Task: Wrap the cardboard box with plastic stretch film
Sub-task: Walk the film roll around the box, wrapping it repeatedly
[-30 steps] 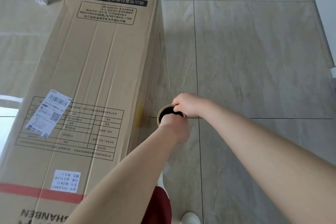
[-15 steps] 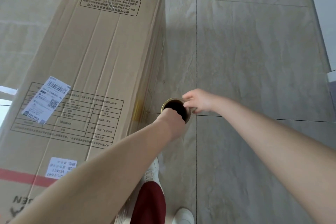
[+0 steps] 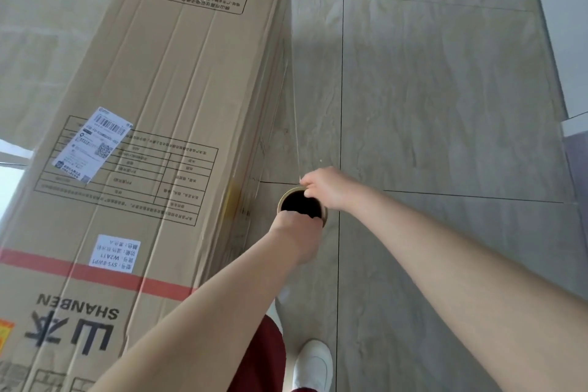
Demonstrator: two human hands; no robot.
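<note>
Two bare hands share one upright roll of clear plastic stretch film [image 3: 287,195], held just beside the right-hand side of the tall brown corrugated cardboard box [image 3: 178,111]. The left hand [image 3: 297,232] curls over the rim of the roll's tan cardboard core on the side nearer the person, fingers hooked down into the dark hollow. The right hand [image 3: 327,186] pinches the rim on the side away from the box. A glossy, see-through sheet of film [image 3: 288,137] runs taut from the roll to the box's right-hand edge, faintly wrinkled where it lies on the cardboard.

To do this pass well, I judge the roll is best held upright and close to the box. The core should turn loosely in the fingers under a steady pull, so the sheet clings flat round the next corner and does not bunch into a rope. Film this thin stretches, but a sharp cardboard corner could tear it if yanked.

The box is matte and creased lengthwise, with a white paper barcode label [image 3: 92,145] on its broad face. Under it lie glossy grey stone-look floor tiles [image 3: 445,89].
</note>
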